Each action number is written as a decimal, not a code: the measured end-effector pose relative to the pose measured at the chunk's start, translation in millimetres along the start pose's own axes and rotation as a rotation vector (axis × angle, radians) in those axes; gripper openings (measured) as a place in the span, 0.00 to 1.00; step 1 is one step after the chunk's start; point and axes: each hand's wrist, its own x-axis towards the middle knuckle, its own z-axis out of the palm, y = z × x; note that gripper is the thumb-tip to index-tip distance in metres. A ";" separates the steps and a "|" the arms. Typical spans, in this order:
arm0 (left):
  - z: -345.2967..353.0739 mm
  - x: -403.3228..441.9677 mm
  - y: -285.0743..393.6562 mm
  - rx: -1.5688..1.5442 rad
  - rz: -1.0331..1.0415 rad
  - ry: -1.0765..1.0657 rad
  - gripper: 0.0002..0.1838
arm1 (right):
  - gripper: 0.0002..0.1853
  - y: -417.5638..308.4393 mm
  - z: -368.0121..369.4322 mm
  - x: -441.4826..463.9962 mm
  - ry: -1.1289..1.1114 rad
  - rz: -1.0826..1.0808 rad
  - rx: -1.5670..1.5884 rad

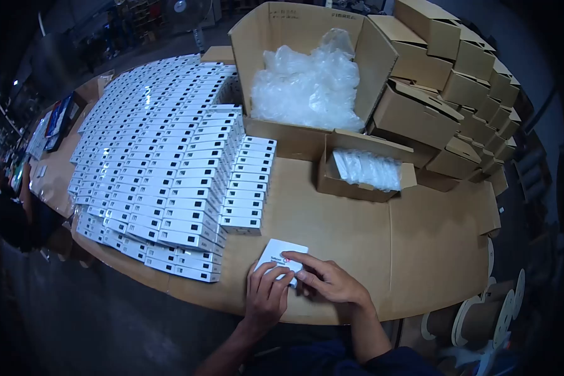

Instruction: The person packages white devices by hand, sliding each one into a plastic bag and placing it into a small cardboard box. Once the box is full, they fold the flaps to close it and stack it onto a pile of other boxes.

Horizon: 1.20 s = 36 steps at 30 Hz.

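A small white box [286, 245] with dark print and a red mark on top is at the front of the cardboard-covered table. My left hand [268, 296] holds its near left side, fingers bent over the top. From the right, my right hand [333, 281] grips it too, index finger stretched across the top and thumb at the near edge. The box's underside and near corner are hidden by my hands. Left of it rise dense stacks of similar white boxes [169, 156], with dark squares on their ends.
Behind stands a large open carton [382, 56] full of clear bubble bags [307, 88]. A smaller open carton [357, 189] holds a row of wrapped items [366, 169]. Brown cartons [420, 116] are piled at right. Spools [476, 319] sit low right; another person [19, 207] is at far left.
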 end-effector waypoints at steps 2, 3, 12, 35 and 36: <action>6.7 11.9 3.1 -0.046 0.062 0.004 0.21 | 0.22 -6.6 -4.1 -1.3 0.018 0.027 0.115; 7.5 20.0 5.1 -0.066 0.093 0.004 0.21 | 0.21 -6.4 -6.6 -0.2 0.092 -0.061 0.141; -6.1 195.8 -7.6 -0.304 0.062 -0.063 0.15 | 0.11 -55.1 -97.7 35.7 0.597 -0.418 -0.147; 112.1 516.5 -105.6 0.223 -0.061 -0.233 0.19 | 0.26 -178.3 -254.7 198.8 1.071 -0.665 -0.629; 113.4 515.8 -101.9 0.220 -0.055 -0.256 0.21 | 0.26 -175.8 -260.9 209.9 1.120 -0.629 -0.624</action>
